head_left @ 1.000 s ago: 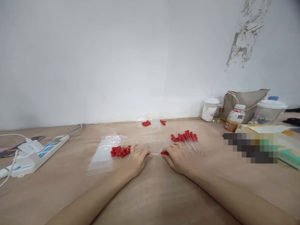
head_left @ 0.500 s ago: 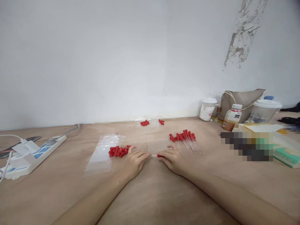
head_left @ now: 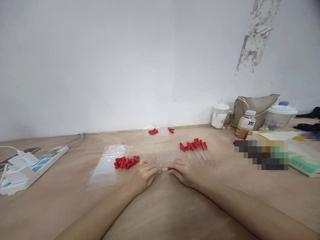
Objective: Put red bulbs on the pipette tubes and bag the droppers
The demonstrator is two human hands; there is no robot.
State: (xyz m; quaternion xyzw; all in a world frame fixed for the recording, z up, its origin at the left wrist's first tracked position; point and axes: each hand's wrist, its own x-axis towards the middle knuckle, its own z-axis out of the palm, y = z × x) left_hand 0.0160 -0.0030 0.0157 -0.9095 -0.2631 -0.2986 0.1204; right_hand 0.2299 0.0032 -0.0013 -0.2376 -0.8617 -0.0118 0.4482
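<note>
My left hand (head_left: 145, 174) is closed, its thumb and fingertips pinching one end of a thin glass dropper tube (head_left: 164, 169). The other end of that tube meets a red rubber bulb (head_left: 170, 168), which the closed fingers of my right hand (head_left: 183, 171) grip and partly hide. How far the tube sits inside the bulb cannot be made out. Just beyond the hands lies a row of bare glass tubes (head_left: 166, 156). Loose red bulbs (head_left: 125, 162) are heaped left of my left hand. Right of my right hand lie droppers with red bulbs fitted (head_left: 200, 146).
Clear zip bags (head_left: 106, 166) lie at left, near a white power strip (head_left: 35, 171). Against the wall rests another bag with red bulbs (head_left: 153, 131). A lidded cup (head_left: 220, 116), a bottle (head_left: 246, 125), a grey bag (head_left: 262, 106) and a tissue pack (head_left: 303, 160) stand at right.
Both hands, with the tube and bulb, have come slightly nearer to me. My raised left fingers have drawn back from the bulb heap. The view has shifted a little.
</note>
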